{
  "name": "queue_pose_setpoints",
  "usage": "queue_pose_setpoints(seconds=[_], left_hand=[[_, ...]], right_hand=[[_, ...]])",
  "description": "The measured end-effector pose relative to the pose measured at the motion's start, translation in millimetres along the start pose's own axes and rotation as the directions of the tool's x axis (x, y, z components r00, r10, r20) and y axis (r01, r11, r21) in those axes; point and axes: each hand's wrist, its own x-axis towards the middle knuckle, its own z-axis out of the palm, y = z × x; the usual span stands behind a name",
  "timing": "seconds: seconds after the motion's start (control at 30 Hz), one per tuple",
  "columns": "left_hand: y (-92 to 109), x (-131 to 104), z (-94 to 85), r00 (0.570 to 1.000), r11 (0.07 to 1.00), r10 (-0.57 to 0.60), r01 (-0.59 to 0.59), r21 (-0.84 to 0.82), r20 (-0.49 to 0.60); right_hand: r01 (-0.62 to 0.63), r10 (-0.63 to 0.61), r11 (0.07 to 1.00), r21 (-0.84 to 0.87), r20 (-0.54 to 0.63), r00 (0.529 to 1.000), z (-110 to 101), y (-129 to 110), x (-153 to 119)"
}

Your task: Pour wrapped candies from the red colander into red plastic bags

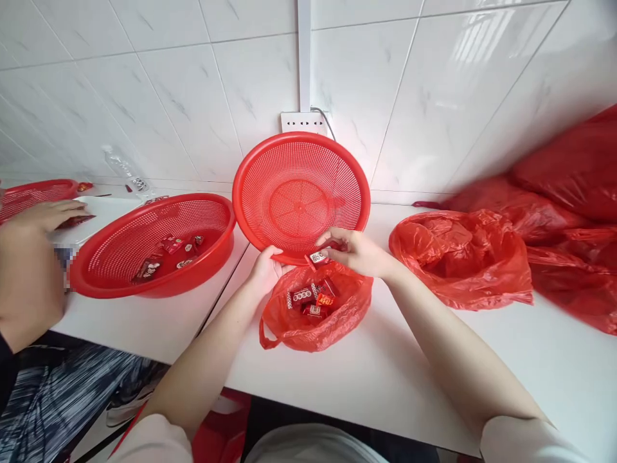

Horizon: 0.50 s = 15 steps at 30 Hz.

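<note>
A red round sieve basket (299, 186) is tilted up toward me behind an open red plastic bag (337, 325). My left hand (268, 270) grips the basket's lower rim at its left, beside the bag. Over the rim's lower right, my right hand (349, 251) has its fingers curled around a small red packet (319, 258) with a white label, just above the bag's mouth. Inside the bag lie several small red wrapped packets (303, 296). No packets show in the tilted basket apart from those at my right hand.
Left, another red basket (193, 273) holds several packets; a person's hand (53, 214) is beyond it. A third red basket (53, 188) and a clear bottle (126, 172) stand further back. Right are an open red bag (463, 257) and piled red bags (573, 173). A power strip (292, 122) is behind.
</note>
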Motion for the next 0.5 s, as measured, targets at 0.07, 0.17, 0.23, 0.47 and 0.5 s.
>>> queue_pose_setpoints(seconds=[0.07, 0.17, 0.23, 0.47, 0.5], left_hand=[[0.1, 1.4, -1.1, 1.0, 1.0, -0.016, 0.016, 0.014, 0.005], [0.6, 3.2, -1.7, 1.0, 1.0, -0.009, 0.009, -0.015, -0.021], [1.8, 3.0, -0.1, 1.0, 0.998, 0.001, -0.003, -0.062, -0.028], [25.2, -18.7, 13.8, 0.993, 0.997, -0.046, 0.039, 0.065, 0.111], [32.2, -24.7, 14.8, 0.983, 0.99, -0.04, 0.015, 0.14, 0.177]], right_hand=[[-0.005, 0.004, 1.0, 0.012, 0.091, 0.996, -2.8, -5.8, -1.4], [-0.003, 0.021, 0.983, -0.183, 0.096, 0.995, -10.8, -8.5, -4.2], [-0.08, 0.08, 0.924, -0.374, -0.015, 0.997, -17.9, -4.3, -6.5], [-0.164, -0.032, 0.865, -0.473, -0.38, 0.925, -32.0, 7.1, -5.0], [-0.158, -0.083, 0.875, -0.457, -0.462, 0.883, -33.7, 4.7, -4.1]])
